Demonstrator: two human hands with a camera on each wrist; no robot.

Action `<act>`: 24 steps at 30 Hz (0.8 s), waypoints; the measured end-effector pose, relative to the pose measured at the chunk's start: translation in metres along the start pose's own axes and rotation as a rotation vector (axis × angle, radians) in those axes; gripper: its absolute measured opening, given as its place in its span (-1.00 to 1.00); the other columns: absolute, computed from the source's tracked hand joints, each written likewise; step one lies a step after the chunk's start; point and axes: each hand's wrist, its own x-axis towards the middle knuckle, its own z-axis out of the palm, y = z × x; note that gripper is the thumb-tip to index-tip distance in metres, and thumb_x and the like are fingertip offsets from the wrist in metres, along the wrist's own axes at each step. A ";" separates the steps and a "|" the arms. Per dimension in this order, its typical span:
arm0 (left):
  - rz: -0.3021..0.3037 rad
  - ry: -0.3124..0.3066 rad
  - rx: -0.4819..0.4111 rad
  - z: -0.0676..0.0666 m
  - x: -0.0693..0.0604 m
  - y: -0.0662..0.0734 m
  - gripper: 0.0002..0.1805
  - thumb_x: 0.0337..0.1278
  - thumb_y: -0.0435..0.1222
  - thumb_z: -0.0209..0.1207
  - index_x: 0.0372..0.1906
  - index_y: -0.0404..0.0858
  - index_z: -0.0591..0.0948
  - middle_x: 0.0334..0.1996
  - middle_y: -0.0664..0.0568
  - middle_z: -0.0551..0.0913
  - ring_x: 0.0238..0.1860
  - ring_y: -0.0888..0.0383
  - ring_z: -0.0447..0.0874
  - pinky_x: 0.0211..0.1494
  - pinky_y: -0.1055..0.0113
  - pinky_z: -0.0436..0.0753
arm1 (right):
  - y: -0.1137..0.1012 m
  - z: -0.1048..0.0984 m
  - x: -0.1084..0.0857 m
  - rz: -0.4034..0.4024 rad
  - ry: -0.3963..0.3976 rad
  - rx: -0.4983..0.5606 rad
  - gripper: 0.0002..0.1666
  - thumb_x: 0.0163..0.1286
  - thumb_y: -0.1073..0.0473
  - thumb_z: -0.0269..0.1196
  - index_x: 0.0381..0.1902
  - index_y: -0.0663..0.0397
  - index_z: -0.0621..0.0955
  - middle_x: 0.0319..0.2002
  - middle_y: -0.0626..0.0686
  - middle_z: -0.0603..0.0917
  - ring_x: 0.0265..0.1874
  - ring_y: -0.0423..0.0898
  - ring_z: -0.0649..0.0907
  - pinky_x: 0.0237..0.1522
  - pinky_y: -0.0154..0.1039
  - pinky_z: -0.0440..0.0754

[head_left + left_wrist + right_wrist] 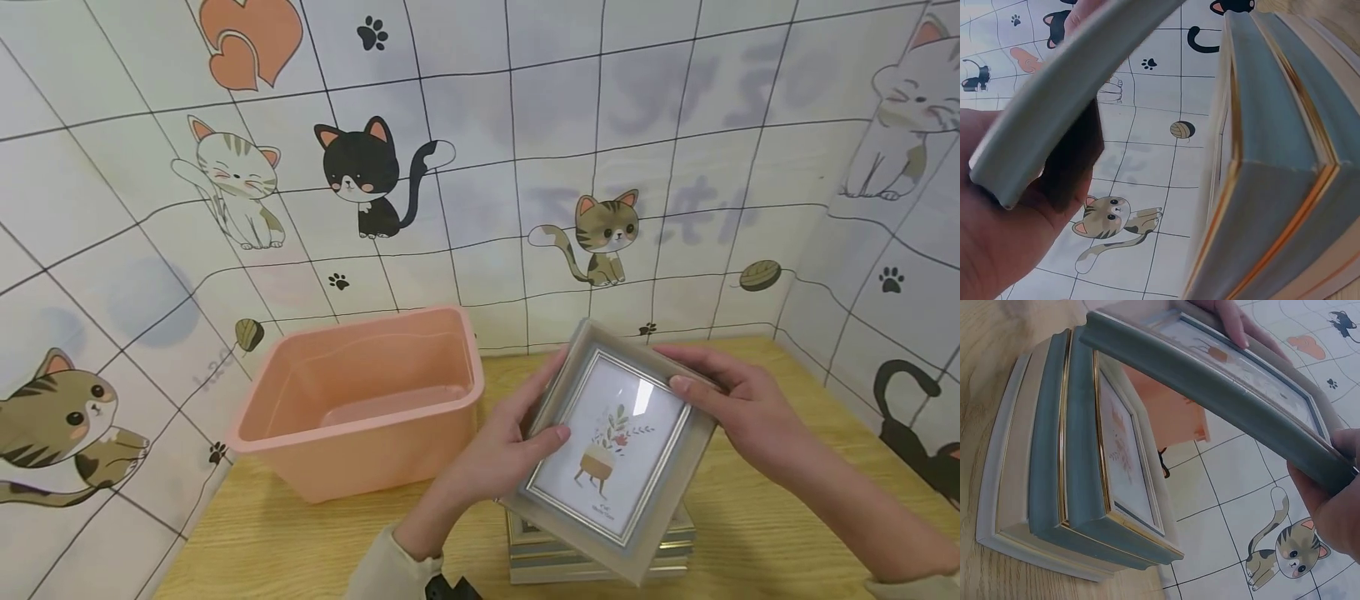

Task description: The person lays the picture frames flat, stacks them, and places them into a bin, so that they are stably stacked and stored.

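A grey-beige picture frame (609, 446), with a potted-plant print behind its glass, is held tilted in both hands. My left hand (517, 442) grips its left edge, thumb on the front border. At the upper right edge, my right hand (742, 404) pinches it with the thumb in front and fingers behind. Beneath the held frame lies a stack of picture frames (600, 568), partly covered in the head view. In the right wrist view the stacked frames (1079, 444) show blue-grey, beige and white sides with gold trim; the top one carries a print.
A pink plastic bin (360, 454) stands left of the stack on the wooden table (247, 533). Behind and at the sides rises a white gridded backdrop (480, 208) printed with cartoon cats.
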 end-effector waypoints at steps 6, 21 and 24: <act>-0.008 0.001 0.012 -0.001 -0.002 -0.009 -0.18 0.48 -0.48 0.05 0.64 0.21 0.13 0.53 0.10 0.24 0.12 0.12 0.60 0.01 0.24 0.69 | 0.008 -0.009 -0.001 0.044 0.083 -0.059 -0.49 0.61 0.15 0.15 0.46 -0.12 0.49 0.12 -0.30 0.58 -0.14 -0.25 0.69 -0.21 -0.31 0.71; 0.011 0.390 0.085 -0.007 -0.002 -0.028 -0.62 0.32 -0.51 0.22 0.21 -0.35 0.67 -0.17 -0.24 0.74 -0.41 0.24 0.66 -0.42 0.43 0.58 | 0.028 -0.007 0.000 0.124 0.074 0.577 -0.56 0.57 0.31 0.17 0.32 -0.09 0.58 0.15 -0.12 0.59 -0.11 -0.20 0.69 -0.13 -0.32 0.70; 0.002 0.430 0.103 -0.007 -0.001 -0.028 -0.65 0.33 -0.51 0.21 0.18 -0.37 0.68 -0.18 -0.25 0.73 -0.47 0.24 0.59 -0.49 0.45 0.50 | 0.030 -0.005 -0.003 0.155 0.074 0.597 -0.57 0.56 0.32 0.17 0.30 -0.13 0.60 0.12 -0.11 0.61 -0.12 -0.19 0.69 -0.15 -0.31 0.70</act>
